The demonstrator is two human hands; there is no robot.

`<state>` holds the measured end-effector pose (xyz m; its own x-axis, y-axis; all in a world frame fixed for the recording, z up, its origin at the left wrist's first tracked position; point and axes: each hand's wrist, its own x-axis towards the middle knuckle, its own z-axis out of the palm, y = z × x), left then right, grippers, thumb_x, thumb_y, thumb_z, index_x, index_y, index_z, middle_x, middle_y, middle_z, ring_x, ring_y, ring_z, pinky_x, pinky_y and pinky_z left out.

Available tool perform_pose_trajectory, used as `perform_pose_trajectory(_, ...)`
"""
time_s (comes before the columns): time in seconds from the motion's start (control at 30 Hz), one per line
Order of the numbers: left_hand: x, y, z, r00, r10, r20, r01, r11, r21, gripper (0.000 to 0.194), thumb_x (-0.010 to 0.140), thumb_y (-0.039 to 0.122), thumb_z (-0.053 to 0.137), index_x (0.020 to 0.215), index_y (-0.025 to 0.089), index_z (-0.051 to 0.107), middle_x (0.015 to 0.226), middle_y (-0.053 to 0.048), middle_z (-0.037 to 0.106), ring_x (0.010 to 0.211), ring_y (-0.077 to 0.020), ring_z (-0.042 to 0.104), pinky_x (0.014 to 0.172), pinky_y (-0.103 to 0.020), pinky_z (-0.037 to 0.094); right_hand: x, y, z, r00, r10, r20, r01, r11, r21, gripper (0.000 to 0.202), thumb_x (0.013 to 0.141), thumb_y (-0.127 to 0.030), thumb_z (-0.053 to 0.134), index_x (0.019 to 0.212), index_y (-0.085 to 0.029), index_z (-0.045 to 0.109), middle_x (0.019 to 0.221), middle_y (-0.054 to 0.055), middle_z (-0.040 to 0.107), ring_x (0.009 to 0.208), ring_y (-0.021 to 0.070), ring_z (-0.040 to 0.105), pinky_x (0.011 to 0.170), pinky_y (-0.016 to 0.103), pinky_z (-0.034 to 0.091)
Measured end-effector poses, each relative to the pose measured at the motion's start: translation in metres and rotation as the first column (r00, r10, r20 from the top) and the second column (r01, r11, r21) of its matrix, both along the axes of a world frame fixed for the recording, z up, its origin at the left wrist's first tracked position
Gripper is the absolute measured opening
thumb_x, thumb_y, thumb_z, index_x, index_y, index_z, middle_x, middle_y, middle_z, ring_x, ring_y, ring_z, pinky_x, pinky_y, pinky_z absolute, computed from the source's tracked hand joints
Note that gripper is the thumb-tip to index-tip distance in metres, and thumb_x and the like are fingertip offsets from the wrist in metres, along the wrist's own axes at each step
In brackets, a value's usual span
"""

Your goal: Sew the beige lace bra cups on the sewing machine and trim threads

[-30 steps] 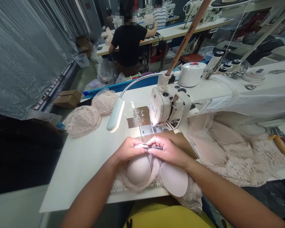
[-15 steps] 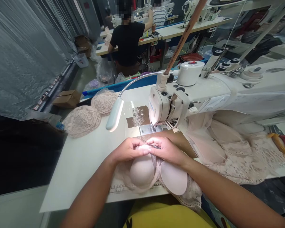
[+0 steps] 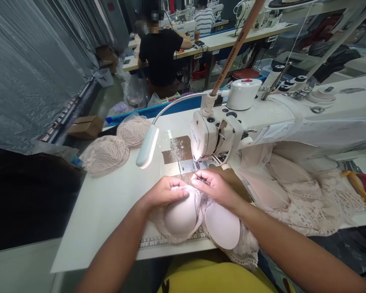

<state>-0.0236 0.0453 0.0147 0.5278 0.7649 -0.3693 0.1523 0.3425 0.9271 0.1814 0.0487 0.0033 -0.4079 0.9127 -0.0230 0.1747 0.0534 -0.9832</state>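
A pale pink lace bra (image 3: 201, 221) with two padded cups lies on the white sewing table (image 3: 103, 207) right in front of me. My left hand (image 3: 164, 192) pinches its upper edge above the left cup. My right hand (image 3: 215, 187) holds the same edge together with a thin dark metal tool, probably tweezers, whose tip points toward the presser foot. The white sewing machine (image 3: 219, 134) stands just behind my hands, its needle area lit by the gooseneck lamp (image 3: 147, 147).
Two stacks of lace cups (image 3: 105, 155) sit at the table's left. A heap of pink lace garments (image 3: 295, 191) lies under the machine arm at right, with red and yellow handled scissors (image 3: 361, 185) beyond. A person in black sits at a far table (image 3: 160, 53).
Both hands have slid the bra's edge a little forward toward the presser foot. My right hand has moved up with the tool tip now close to the needle plate.
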Motion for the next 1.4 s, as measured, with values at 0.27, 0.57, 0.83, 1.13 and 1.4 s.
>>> perform_pose_trajectory(0.27,-0.002,0.000,0.003,0.993,0.114,0.037,-0.109,0.988,-0.108,0.032,0.069,0.038,0.077,0.085,0.010,0.072,0.075,-0.008,0.070,0.066,-0.0174,0.062,0.061,-0.026,0.048,0.022,0.004,-0.001,0.992,0.122,-0.038,-0.127,0.982,-0.137,0.032,0.085,-0.045,0.056,0.102,-0.017,0.059,0.072,0.000,0.053,0.066,0.0126,0.050,0.060,0.025,0.041)
perform_pose_trajectory(0.57,-0.001,0.000,-0.001,0.994,0.092,0.060,-0.085,0.991,-0.104,0.033,0.070,0.037,0.077,0.087,0.009,0.073,0.077,-0.008,0.070,0.068,-0.0162,0.062,0.064,-0.025,0.048,0.009,0.000,-0.002,0.977,0.202,-0.072,-0.211,0.966,-0.151,0.028,0.083,-0.042,0.061,0.095,-0.016,0.061,0.077,0.001,0.058,0.070,0.0131,0.054,0.064,0.026,0.043)
perform_pose_trajectory(0.83,0.004,0.000,-0.003,0.999,0.036,0.015,-0.035,0.997,-0.065,0.033,0.072,0.040,0.074,0.087,0.011,0.074,0.082,-0.009,0.071,0.074,-0.0191,0.063,0.068,-0.027,0.048,0.006,-0.001,-0.002,0.992,0.122,-0.010,-0.122,0.990,-0.071,0.023,0.083,-0.040,0.057,0.087,-0.017,0.058,0.080,0.002,0.059,0.074,0.0163,0.056,0.067,0.029,0.045)
perform_pose_trajectory(1.13,-0.007,0.015,-0.007,0.976,-0.067,-0.206,0.109,0.974,0.201,0.035,0.079,0.045,0.063,0.080,0.010,0.069,0.071,-0.004,0.064,0.064,-0.0138,0.057,0.057,-0.022,0.042,0.009,-0.001,0.006,0.976,-0.015,0.216,0.000,0.998,0.069,0.017,0.077,-0.026,0.053,0.067,-0.021,0.040,0.065,-0.004,0.042,0.061,0.0121,0.040,0.056,0.025,0.034)
perform_pose_trajectory(1.4,0.004,0.050,0.007,0.790,0.194,-0.581,0.207,0.808,0.552,0.020,0.082,0.031,0.054,0.081,0.015,0.066,0.079,-0.006,0.062,0.076,-0.0204,0.058,0.067,-0.029,0.045,0.041,0.010,0.004,0.833,-0.059,0.550,-0.111,0.956,0.270,0.014,0.079,-0.021,0.051,0.077,-0.022,0.064,0.077,0.003,0.064,0.071,0.0193,0.056,0.063,0.028,0.039)
